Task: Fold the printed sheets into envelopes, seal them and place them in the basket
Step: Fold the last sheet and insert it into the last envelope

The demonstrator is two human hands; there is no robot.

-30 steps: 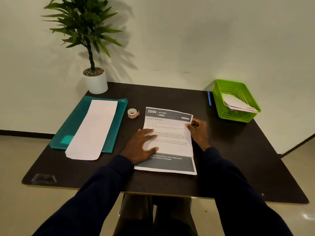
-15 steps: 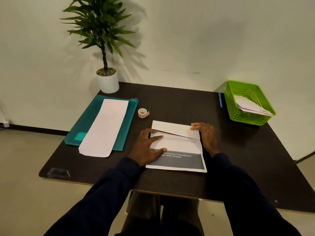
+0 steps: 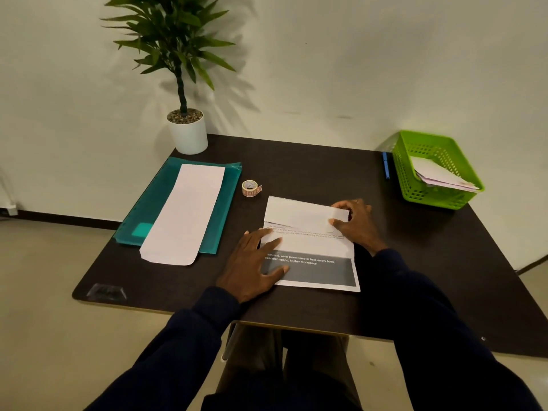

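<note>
**Top third folded down, crease not yet pressed**

My left hand (image 3: 252,262) lies flat with the fingers spread. It presses on the left edge of the printed sheet (image 3: 308,247), which lies on the table (image 3: 311,161) right under both my hands. I keep it there as an anchor, so the paper cannot slide or turn while I fold.

My right hand (image 3: 354,222) pinches the right end of the flap (image 3: 302,213), with the thumb on the white back of the paper and the fingers curled at its far edge. Holding it at that end lets me square the flap against the sheet's right side before I flatten it.

Out past my left hand a long white envelope (image 3: 184,212) waits on a green folder (image 3: 154,209). A sticker roll (image 3: 250,188) stands just beyond my left fingertips, near enough for sealing. The basket (image 3: 433,197) sits well beyond my right hand and already holds some paper.

A second ago the sheet lay open, with its dark header showing at the far end. That header is now turned under the flap. Half a second ago the flap sat askew, and now it lies squarer. My left hand has stayed on the same edge.
</note>
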